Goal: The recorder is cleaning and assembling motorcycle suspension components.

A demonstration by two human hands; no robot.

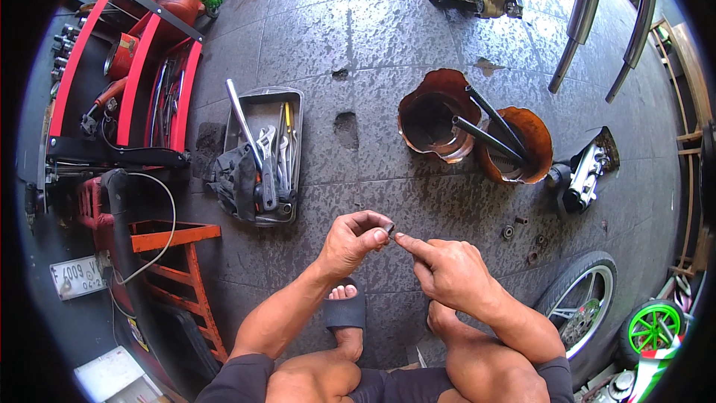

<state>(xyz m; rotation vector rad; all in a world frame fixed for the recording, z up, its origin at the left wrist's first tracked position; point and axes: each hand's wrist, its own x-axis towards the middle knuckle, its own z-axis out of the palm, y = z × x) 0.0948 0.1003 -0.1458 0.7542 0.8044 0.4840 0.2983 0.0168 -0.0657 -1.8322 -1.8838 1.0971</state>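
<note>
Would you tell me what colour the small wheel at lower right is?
Bright green wheel, head view.

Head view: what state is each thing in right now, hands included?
left hand: fingertips pinching a small dark part
right hand: forefinger touching that part
tool tray: on floor, filled with tools
two orange pans: on floor, rods lying across them
wheel: lying flat

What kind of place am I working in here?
Most likely a motorcycle repair workshop. On the dark paved floor sit a metal tray of wrenches and hand tools, a red tool cart, a motorcycle wheel and two rusty oil pans holding fork tubes. Both hands pinch a small dark part.
</note>
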